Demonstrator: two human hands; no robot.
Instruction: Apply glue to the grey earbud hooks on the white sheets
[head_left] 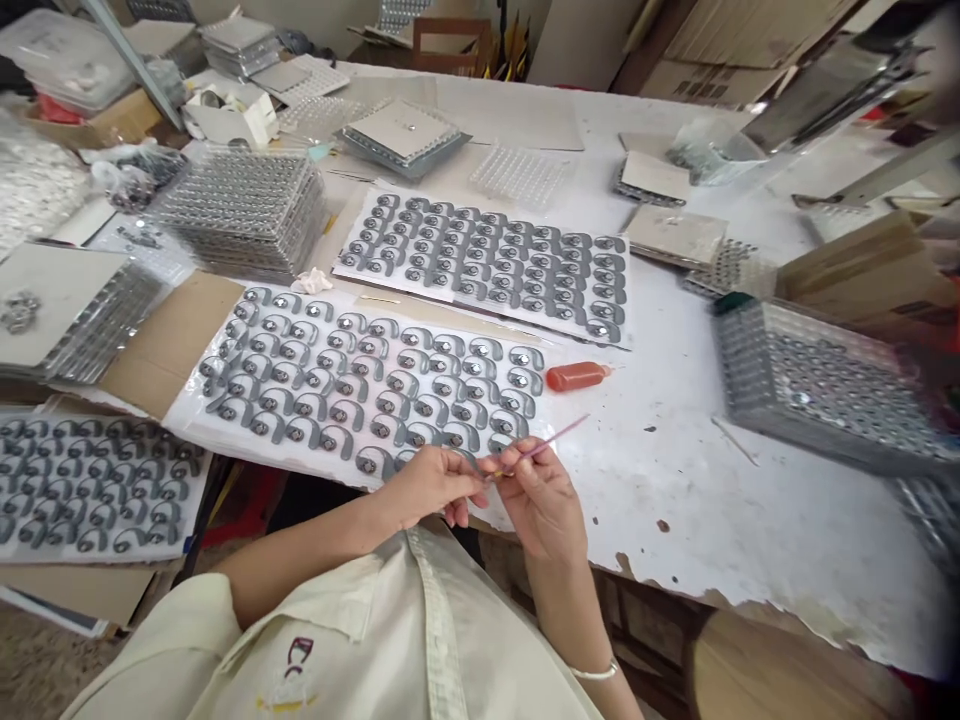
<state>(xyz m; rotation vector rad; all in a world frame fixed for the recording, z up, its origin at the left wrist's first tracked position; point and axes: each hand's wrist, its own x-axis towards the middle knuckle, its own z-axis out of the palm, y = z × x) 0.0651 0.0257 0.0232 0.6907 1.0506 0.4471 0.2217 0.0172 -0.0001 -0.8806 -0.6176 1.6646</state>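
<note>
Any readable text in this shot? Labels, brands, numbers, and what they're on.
Nothing legible. The logo on the cream shirt is too small and blurred to read; the dark print on the cardboard carton is too blurred to read; the orange-red bottle shows no readable label.

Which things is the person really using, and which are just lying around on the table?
Seem in use:
Right hand, holding a thin pink stick
Left hand, pinching near the stick's tip
Grey hook-shaped pieces on the white sheet

Seem just lying about:
Orange-red bottle
Stacked clear trays
Tray of metal pieces
</note>
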